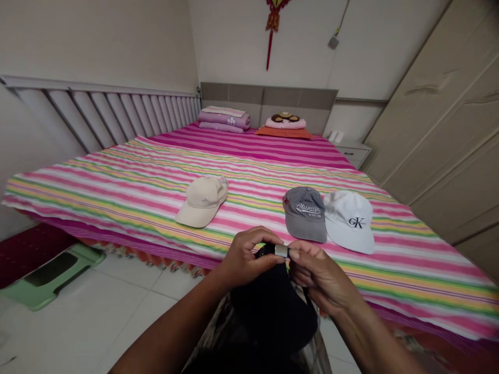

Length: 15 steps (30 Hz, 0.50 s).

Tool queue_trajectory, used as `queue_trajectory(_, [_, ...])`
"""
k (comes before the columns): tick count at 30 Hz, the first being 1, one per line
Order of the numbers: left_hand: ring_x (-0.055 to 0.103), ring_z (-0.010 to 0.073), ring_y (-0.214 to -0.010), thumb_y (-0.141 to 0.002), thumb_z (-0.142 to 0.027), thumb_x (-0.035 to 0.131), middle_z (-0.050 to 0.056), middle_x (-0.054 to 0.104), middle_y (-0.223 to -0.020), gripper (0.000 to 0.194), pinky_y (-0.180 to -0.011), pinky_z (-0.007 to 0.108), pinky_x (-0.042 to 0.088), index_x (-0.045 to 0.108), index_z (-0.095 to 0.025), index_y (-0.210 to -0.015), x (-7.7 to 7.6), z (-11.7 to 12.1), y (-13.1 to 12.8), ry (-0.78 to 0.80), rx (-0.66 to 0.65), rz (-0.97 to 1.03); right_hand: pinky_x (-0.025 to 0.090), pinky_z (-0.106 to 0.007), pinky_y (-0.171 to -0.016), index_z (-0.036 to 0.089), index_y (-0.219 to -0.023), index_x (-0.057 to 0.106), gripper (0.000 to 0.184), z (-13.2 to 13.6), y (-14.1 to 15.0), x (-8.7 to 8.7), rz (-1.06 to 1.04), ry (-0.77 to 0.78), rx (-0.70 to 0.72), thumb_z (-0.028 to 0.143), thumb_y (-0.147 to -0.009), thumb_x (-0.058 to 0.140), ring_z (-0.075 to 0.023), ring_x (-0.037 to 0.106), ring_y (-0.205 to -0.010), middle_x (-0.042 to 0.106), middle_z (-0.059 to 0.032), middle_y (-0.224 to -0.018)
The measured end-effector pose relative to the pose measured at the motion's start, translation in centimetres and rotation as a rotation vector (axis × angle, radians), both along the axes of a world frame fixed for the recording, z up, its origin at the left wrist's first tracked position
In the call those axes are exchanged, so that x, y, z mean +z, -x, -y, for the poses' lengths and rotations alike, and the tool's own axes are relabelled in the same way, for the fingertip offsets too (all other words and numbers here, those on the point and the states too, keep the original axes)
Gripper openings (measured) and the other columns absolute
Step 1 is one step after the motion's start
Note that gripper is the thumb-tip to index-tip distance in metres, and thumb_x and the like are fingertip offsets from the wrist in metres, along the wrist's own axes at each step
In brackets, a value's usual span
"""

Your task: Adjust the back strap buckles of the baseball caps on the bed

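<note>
Close to my body hangs a black cap (275, 306), held at its back strap, which has a silver metal buckle (281, 251). My left hand (251, 254) pinches the strap on the buckle's left side, thumb below and fingers above. On the right side, my right hand (315, 272) is closed on the strap end by the buckle. Beyond my hands, a beige cap (203, 200) lies on the bed at left. A grey cap (306, 213) with white lettering lies at right, touching a white cap (350, 221) marked CK.
The bed (156, 182) has a striped cover. Folded purple bedding (224, 119) and a pink pillow stack (286, 123) lie by the headboard (241, 93). A green stool (50, 275) stands at left, a nightstand (354, 151) and wardrobe (436, 119) at right.
</note>
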<state>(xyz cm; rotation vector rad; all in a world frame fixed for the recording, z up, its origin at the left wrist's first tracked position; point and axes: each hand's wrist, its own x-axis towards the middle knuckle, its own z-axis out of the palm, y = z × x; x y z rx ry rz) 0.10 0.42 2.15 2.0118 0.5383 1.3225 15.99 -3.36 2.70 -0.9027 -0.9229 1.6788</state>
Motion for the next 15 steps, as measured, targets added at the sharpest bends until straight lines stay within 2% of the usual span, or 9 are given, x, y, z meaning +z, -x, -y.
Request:
queue_trajectory(4, [0.058,0.0152,-0.075,-0.069,-0.023,0.066,0.007,0.061,-0.080,0.019,-0.067,0.026,0.045,0.060,-0.013,-0.084,-0.72,0.07,-0.17,0.167,-0.027,0.073,0.014,-0.015,-0.036,0.016,-0.065,0.050,0.022,0.32,0.81,-0.16,-0.040,-0.017,-0.057,0.031,-0.068,0.067,-0.0017,0.018,-0.035,0.030,0.0107,-0.040])
queue_trajectory(10, [0.056,0.0151,-0.077,-0.070,-0.024,0.065,0.007,0.059,-0.082,0.019,-0.071,0.027,0.044,0.060,-0.013,-0.085,-1.06,0.10,0.08,0.193,-0.020,0.078,0.019,-0.016,-0.037,0.017,-0.067,0.046,0.020,0.59,0.99,0.35,-0.056,-0.047,-0.017,0.030,-0.074,0.058,-0.0006,0.019,-0.035,0.040,0.0083,-0.050])
queue_trajectory(15, [0.055,0.0148,-0.076,-0.069,-0.024,0.065,0.007,0.058,-0.081,0.020,-0.069,0.027,0.044,0.058,-0.013,-0.084,-0.91,0.18,0.16,0.199,-0.052,0.074,0.015,-0.015,-0.036,0.016,-0.066,0.047,0.019,0.56,1.04,0.25,-0.022,-0.032,-0.019,0.028,-0.072,0.061,-0.0004,0.020,-0.034,0.039,0.0088,-0.046])
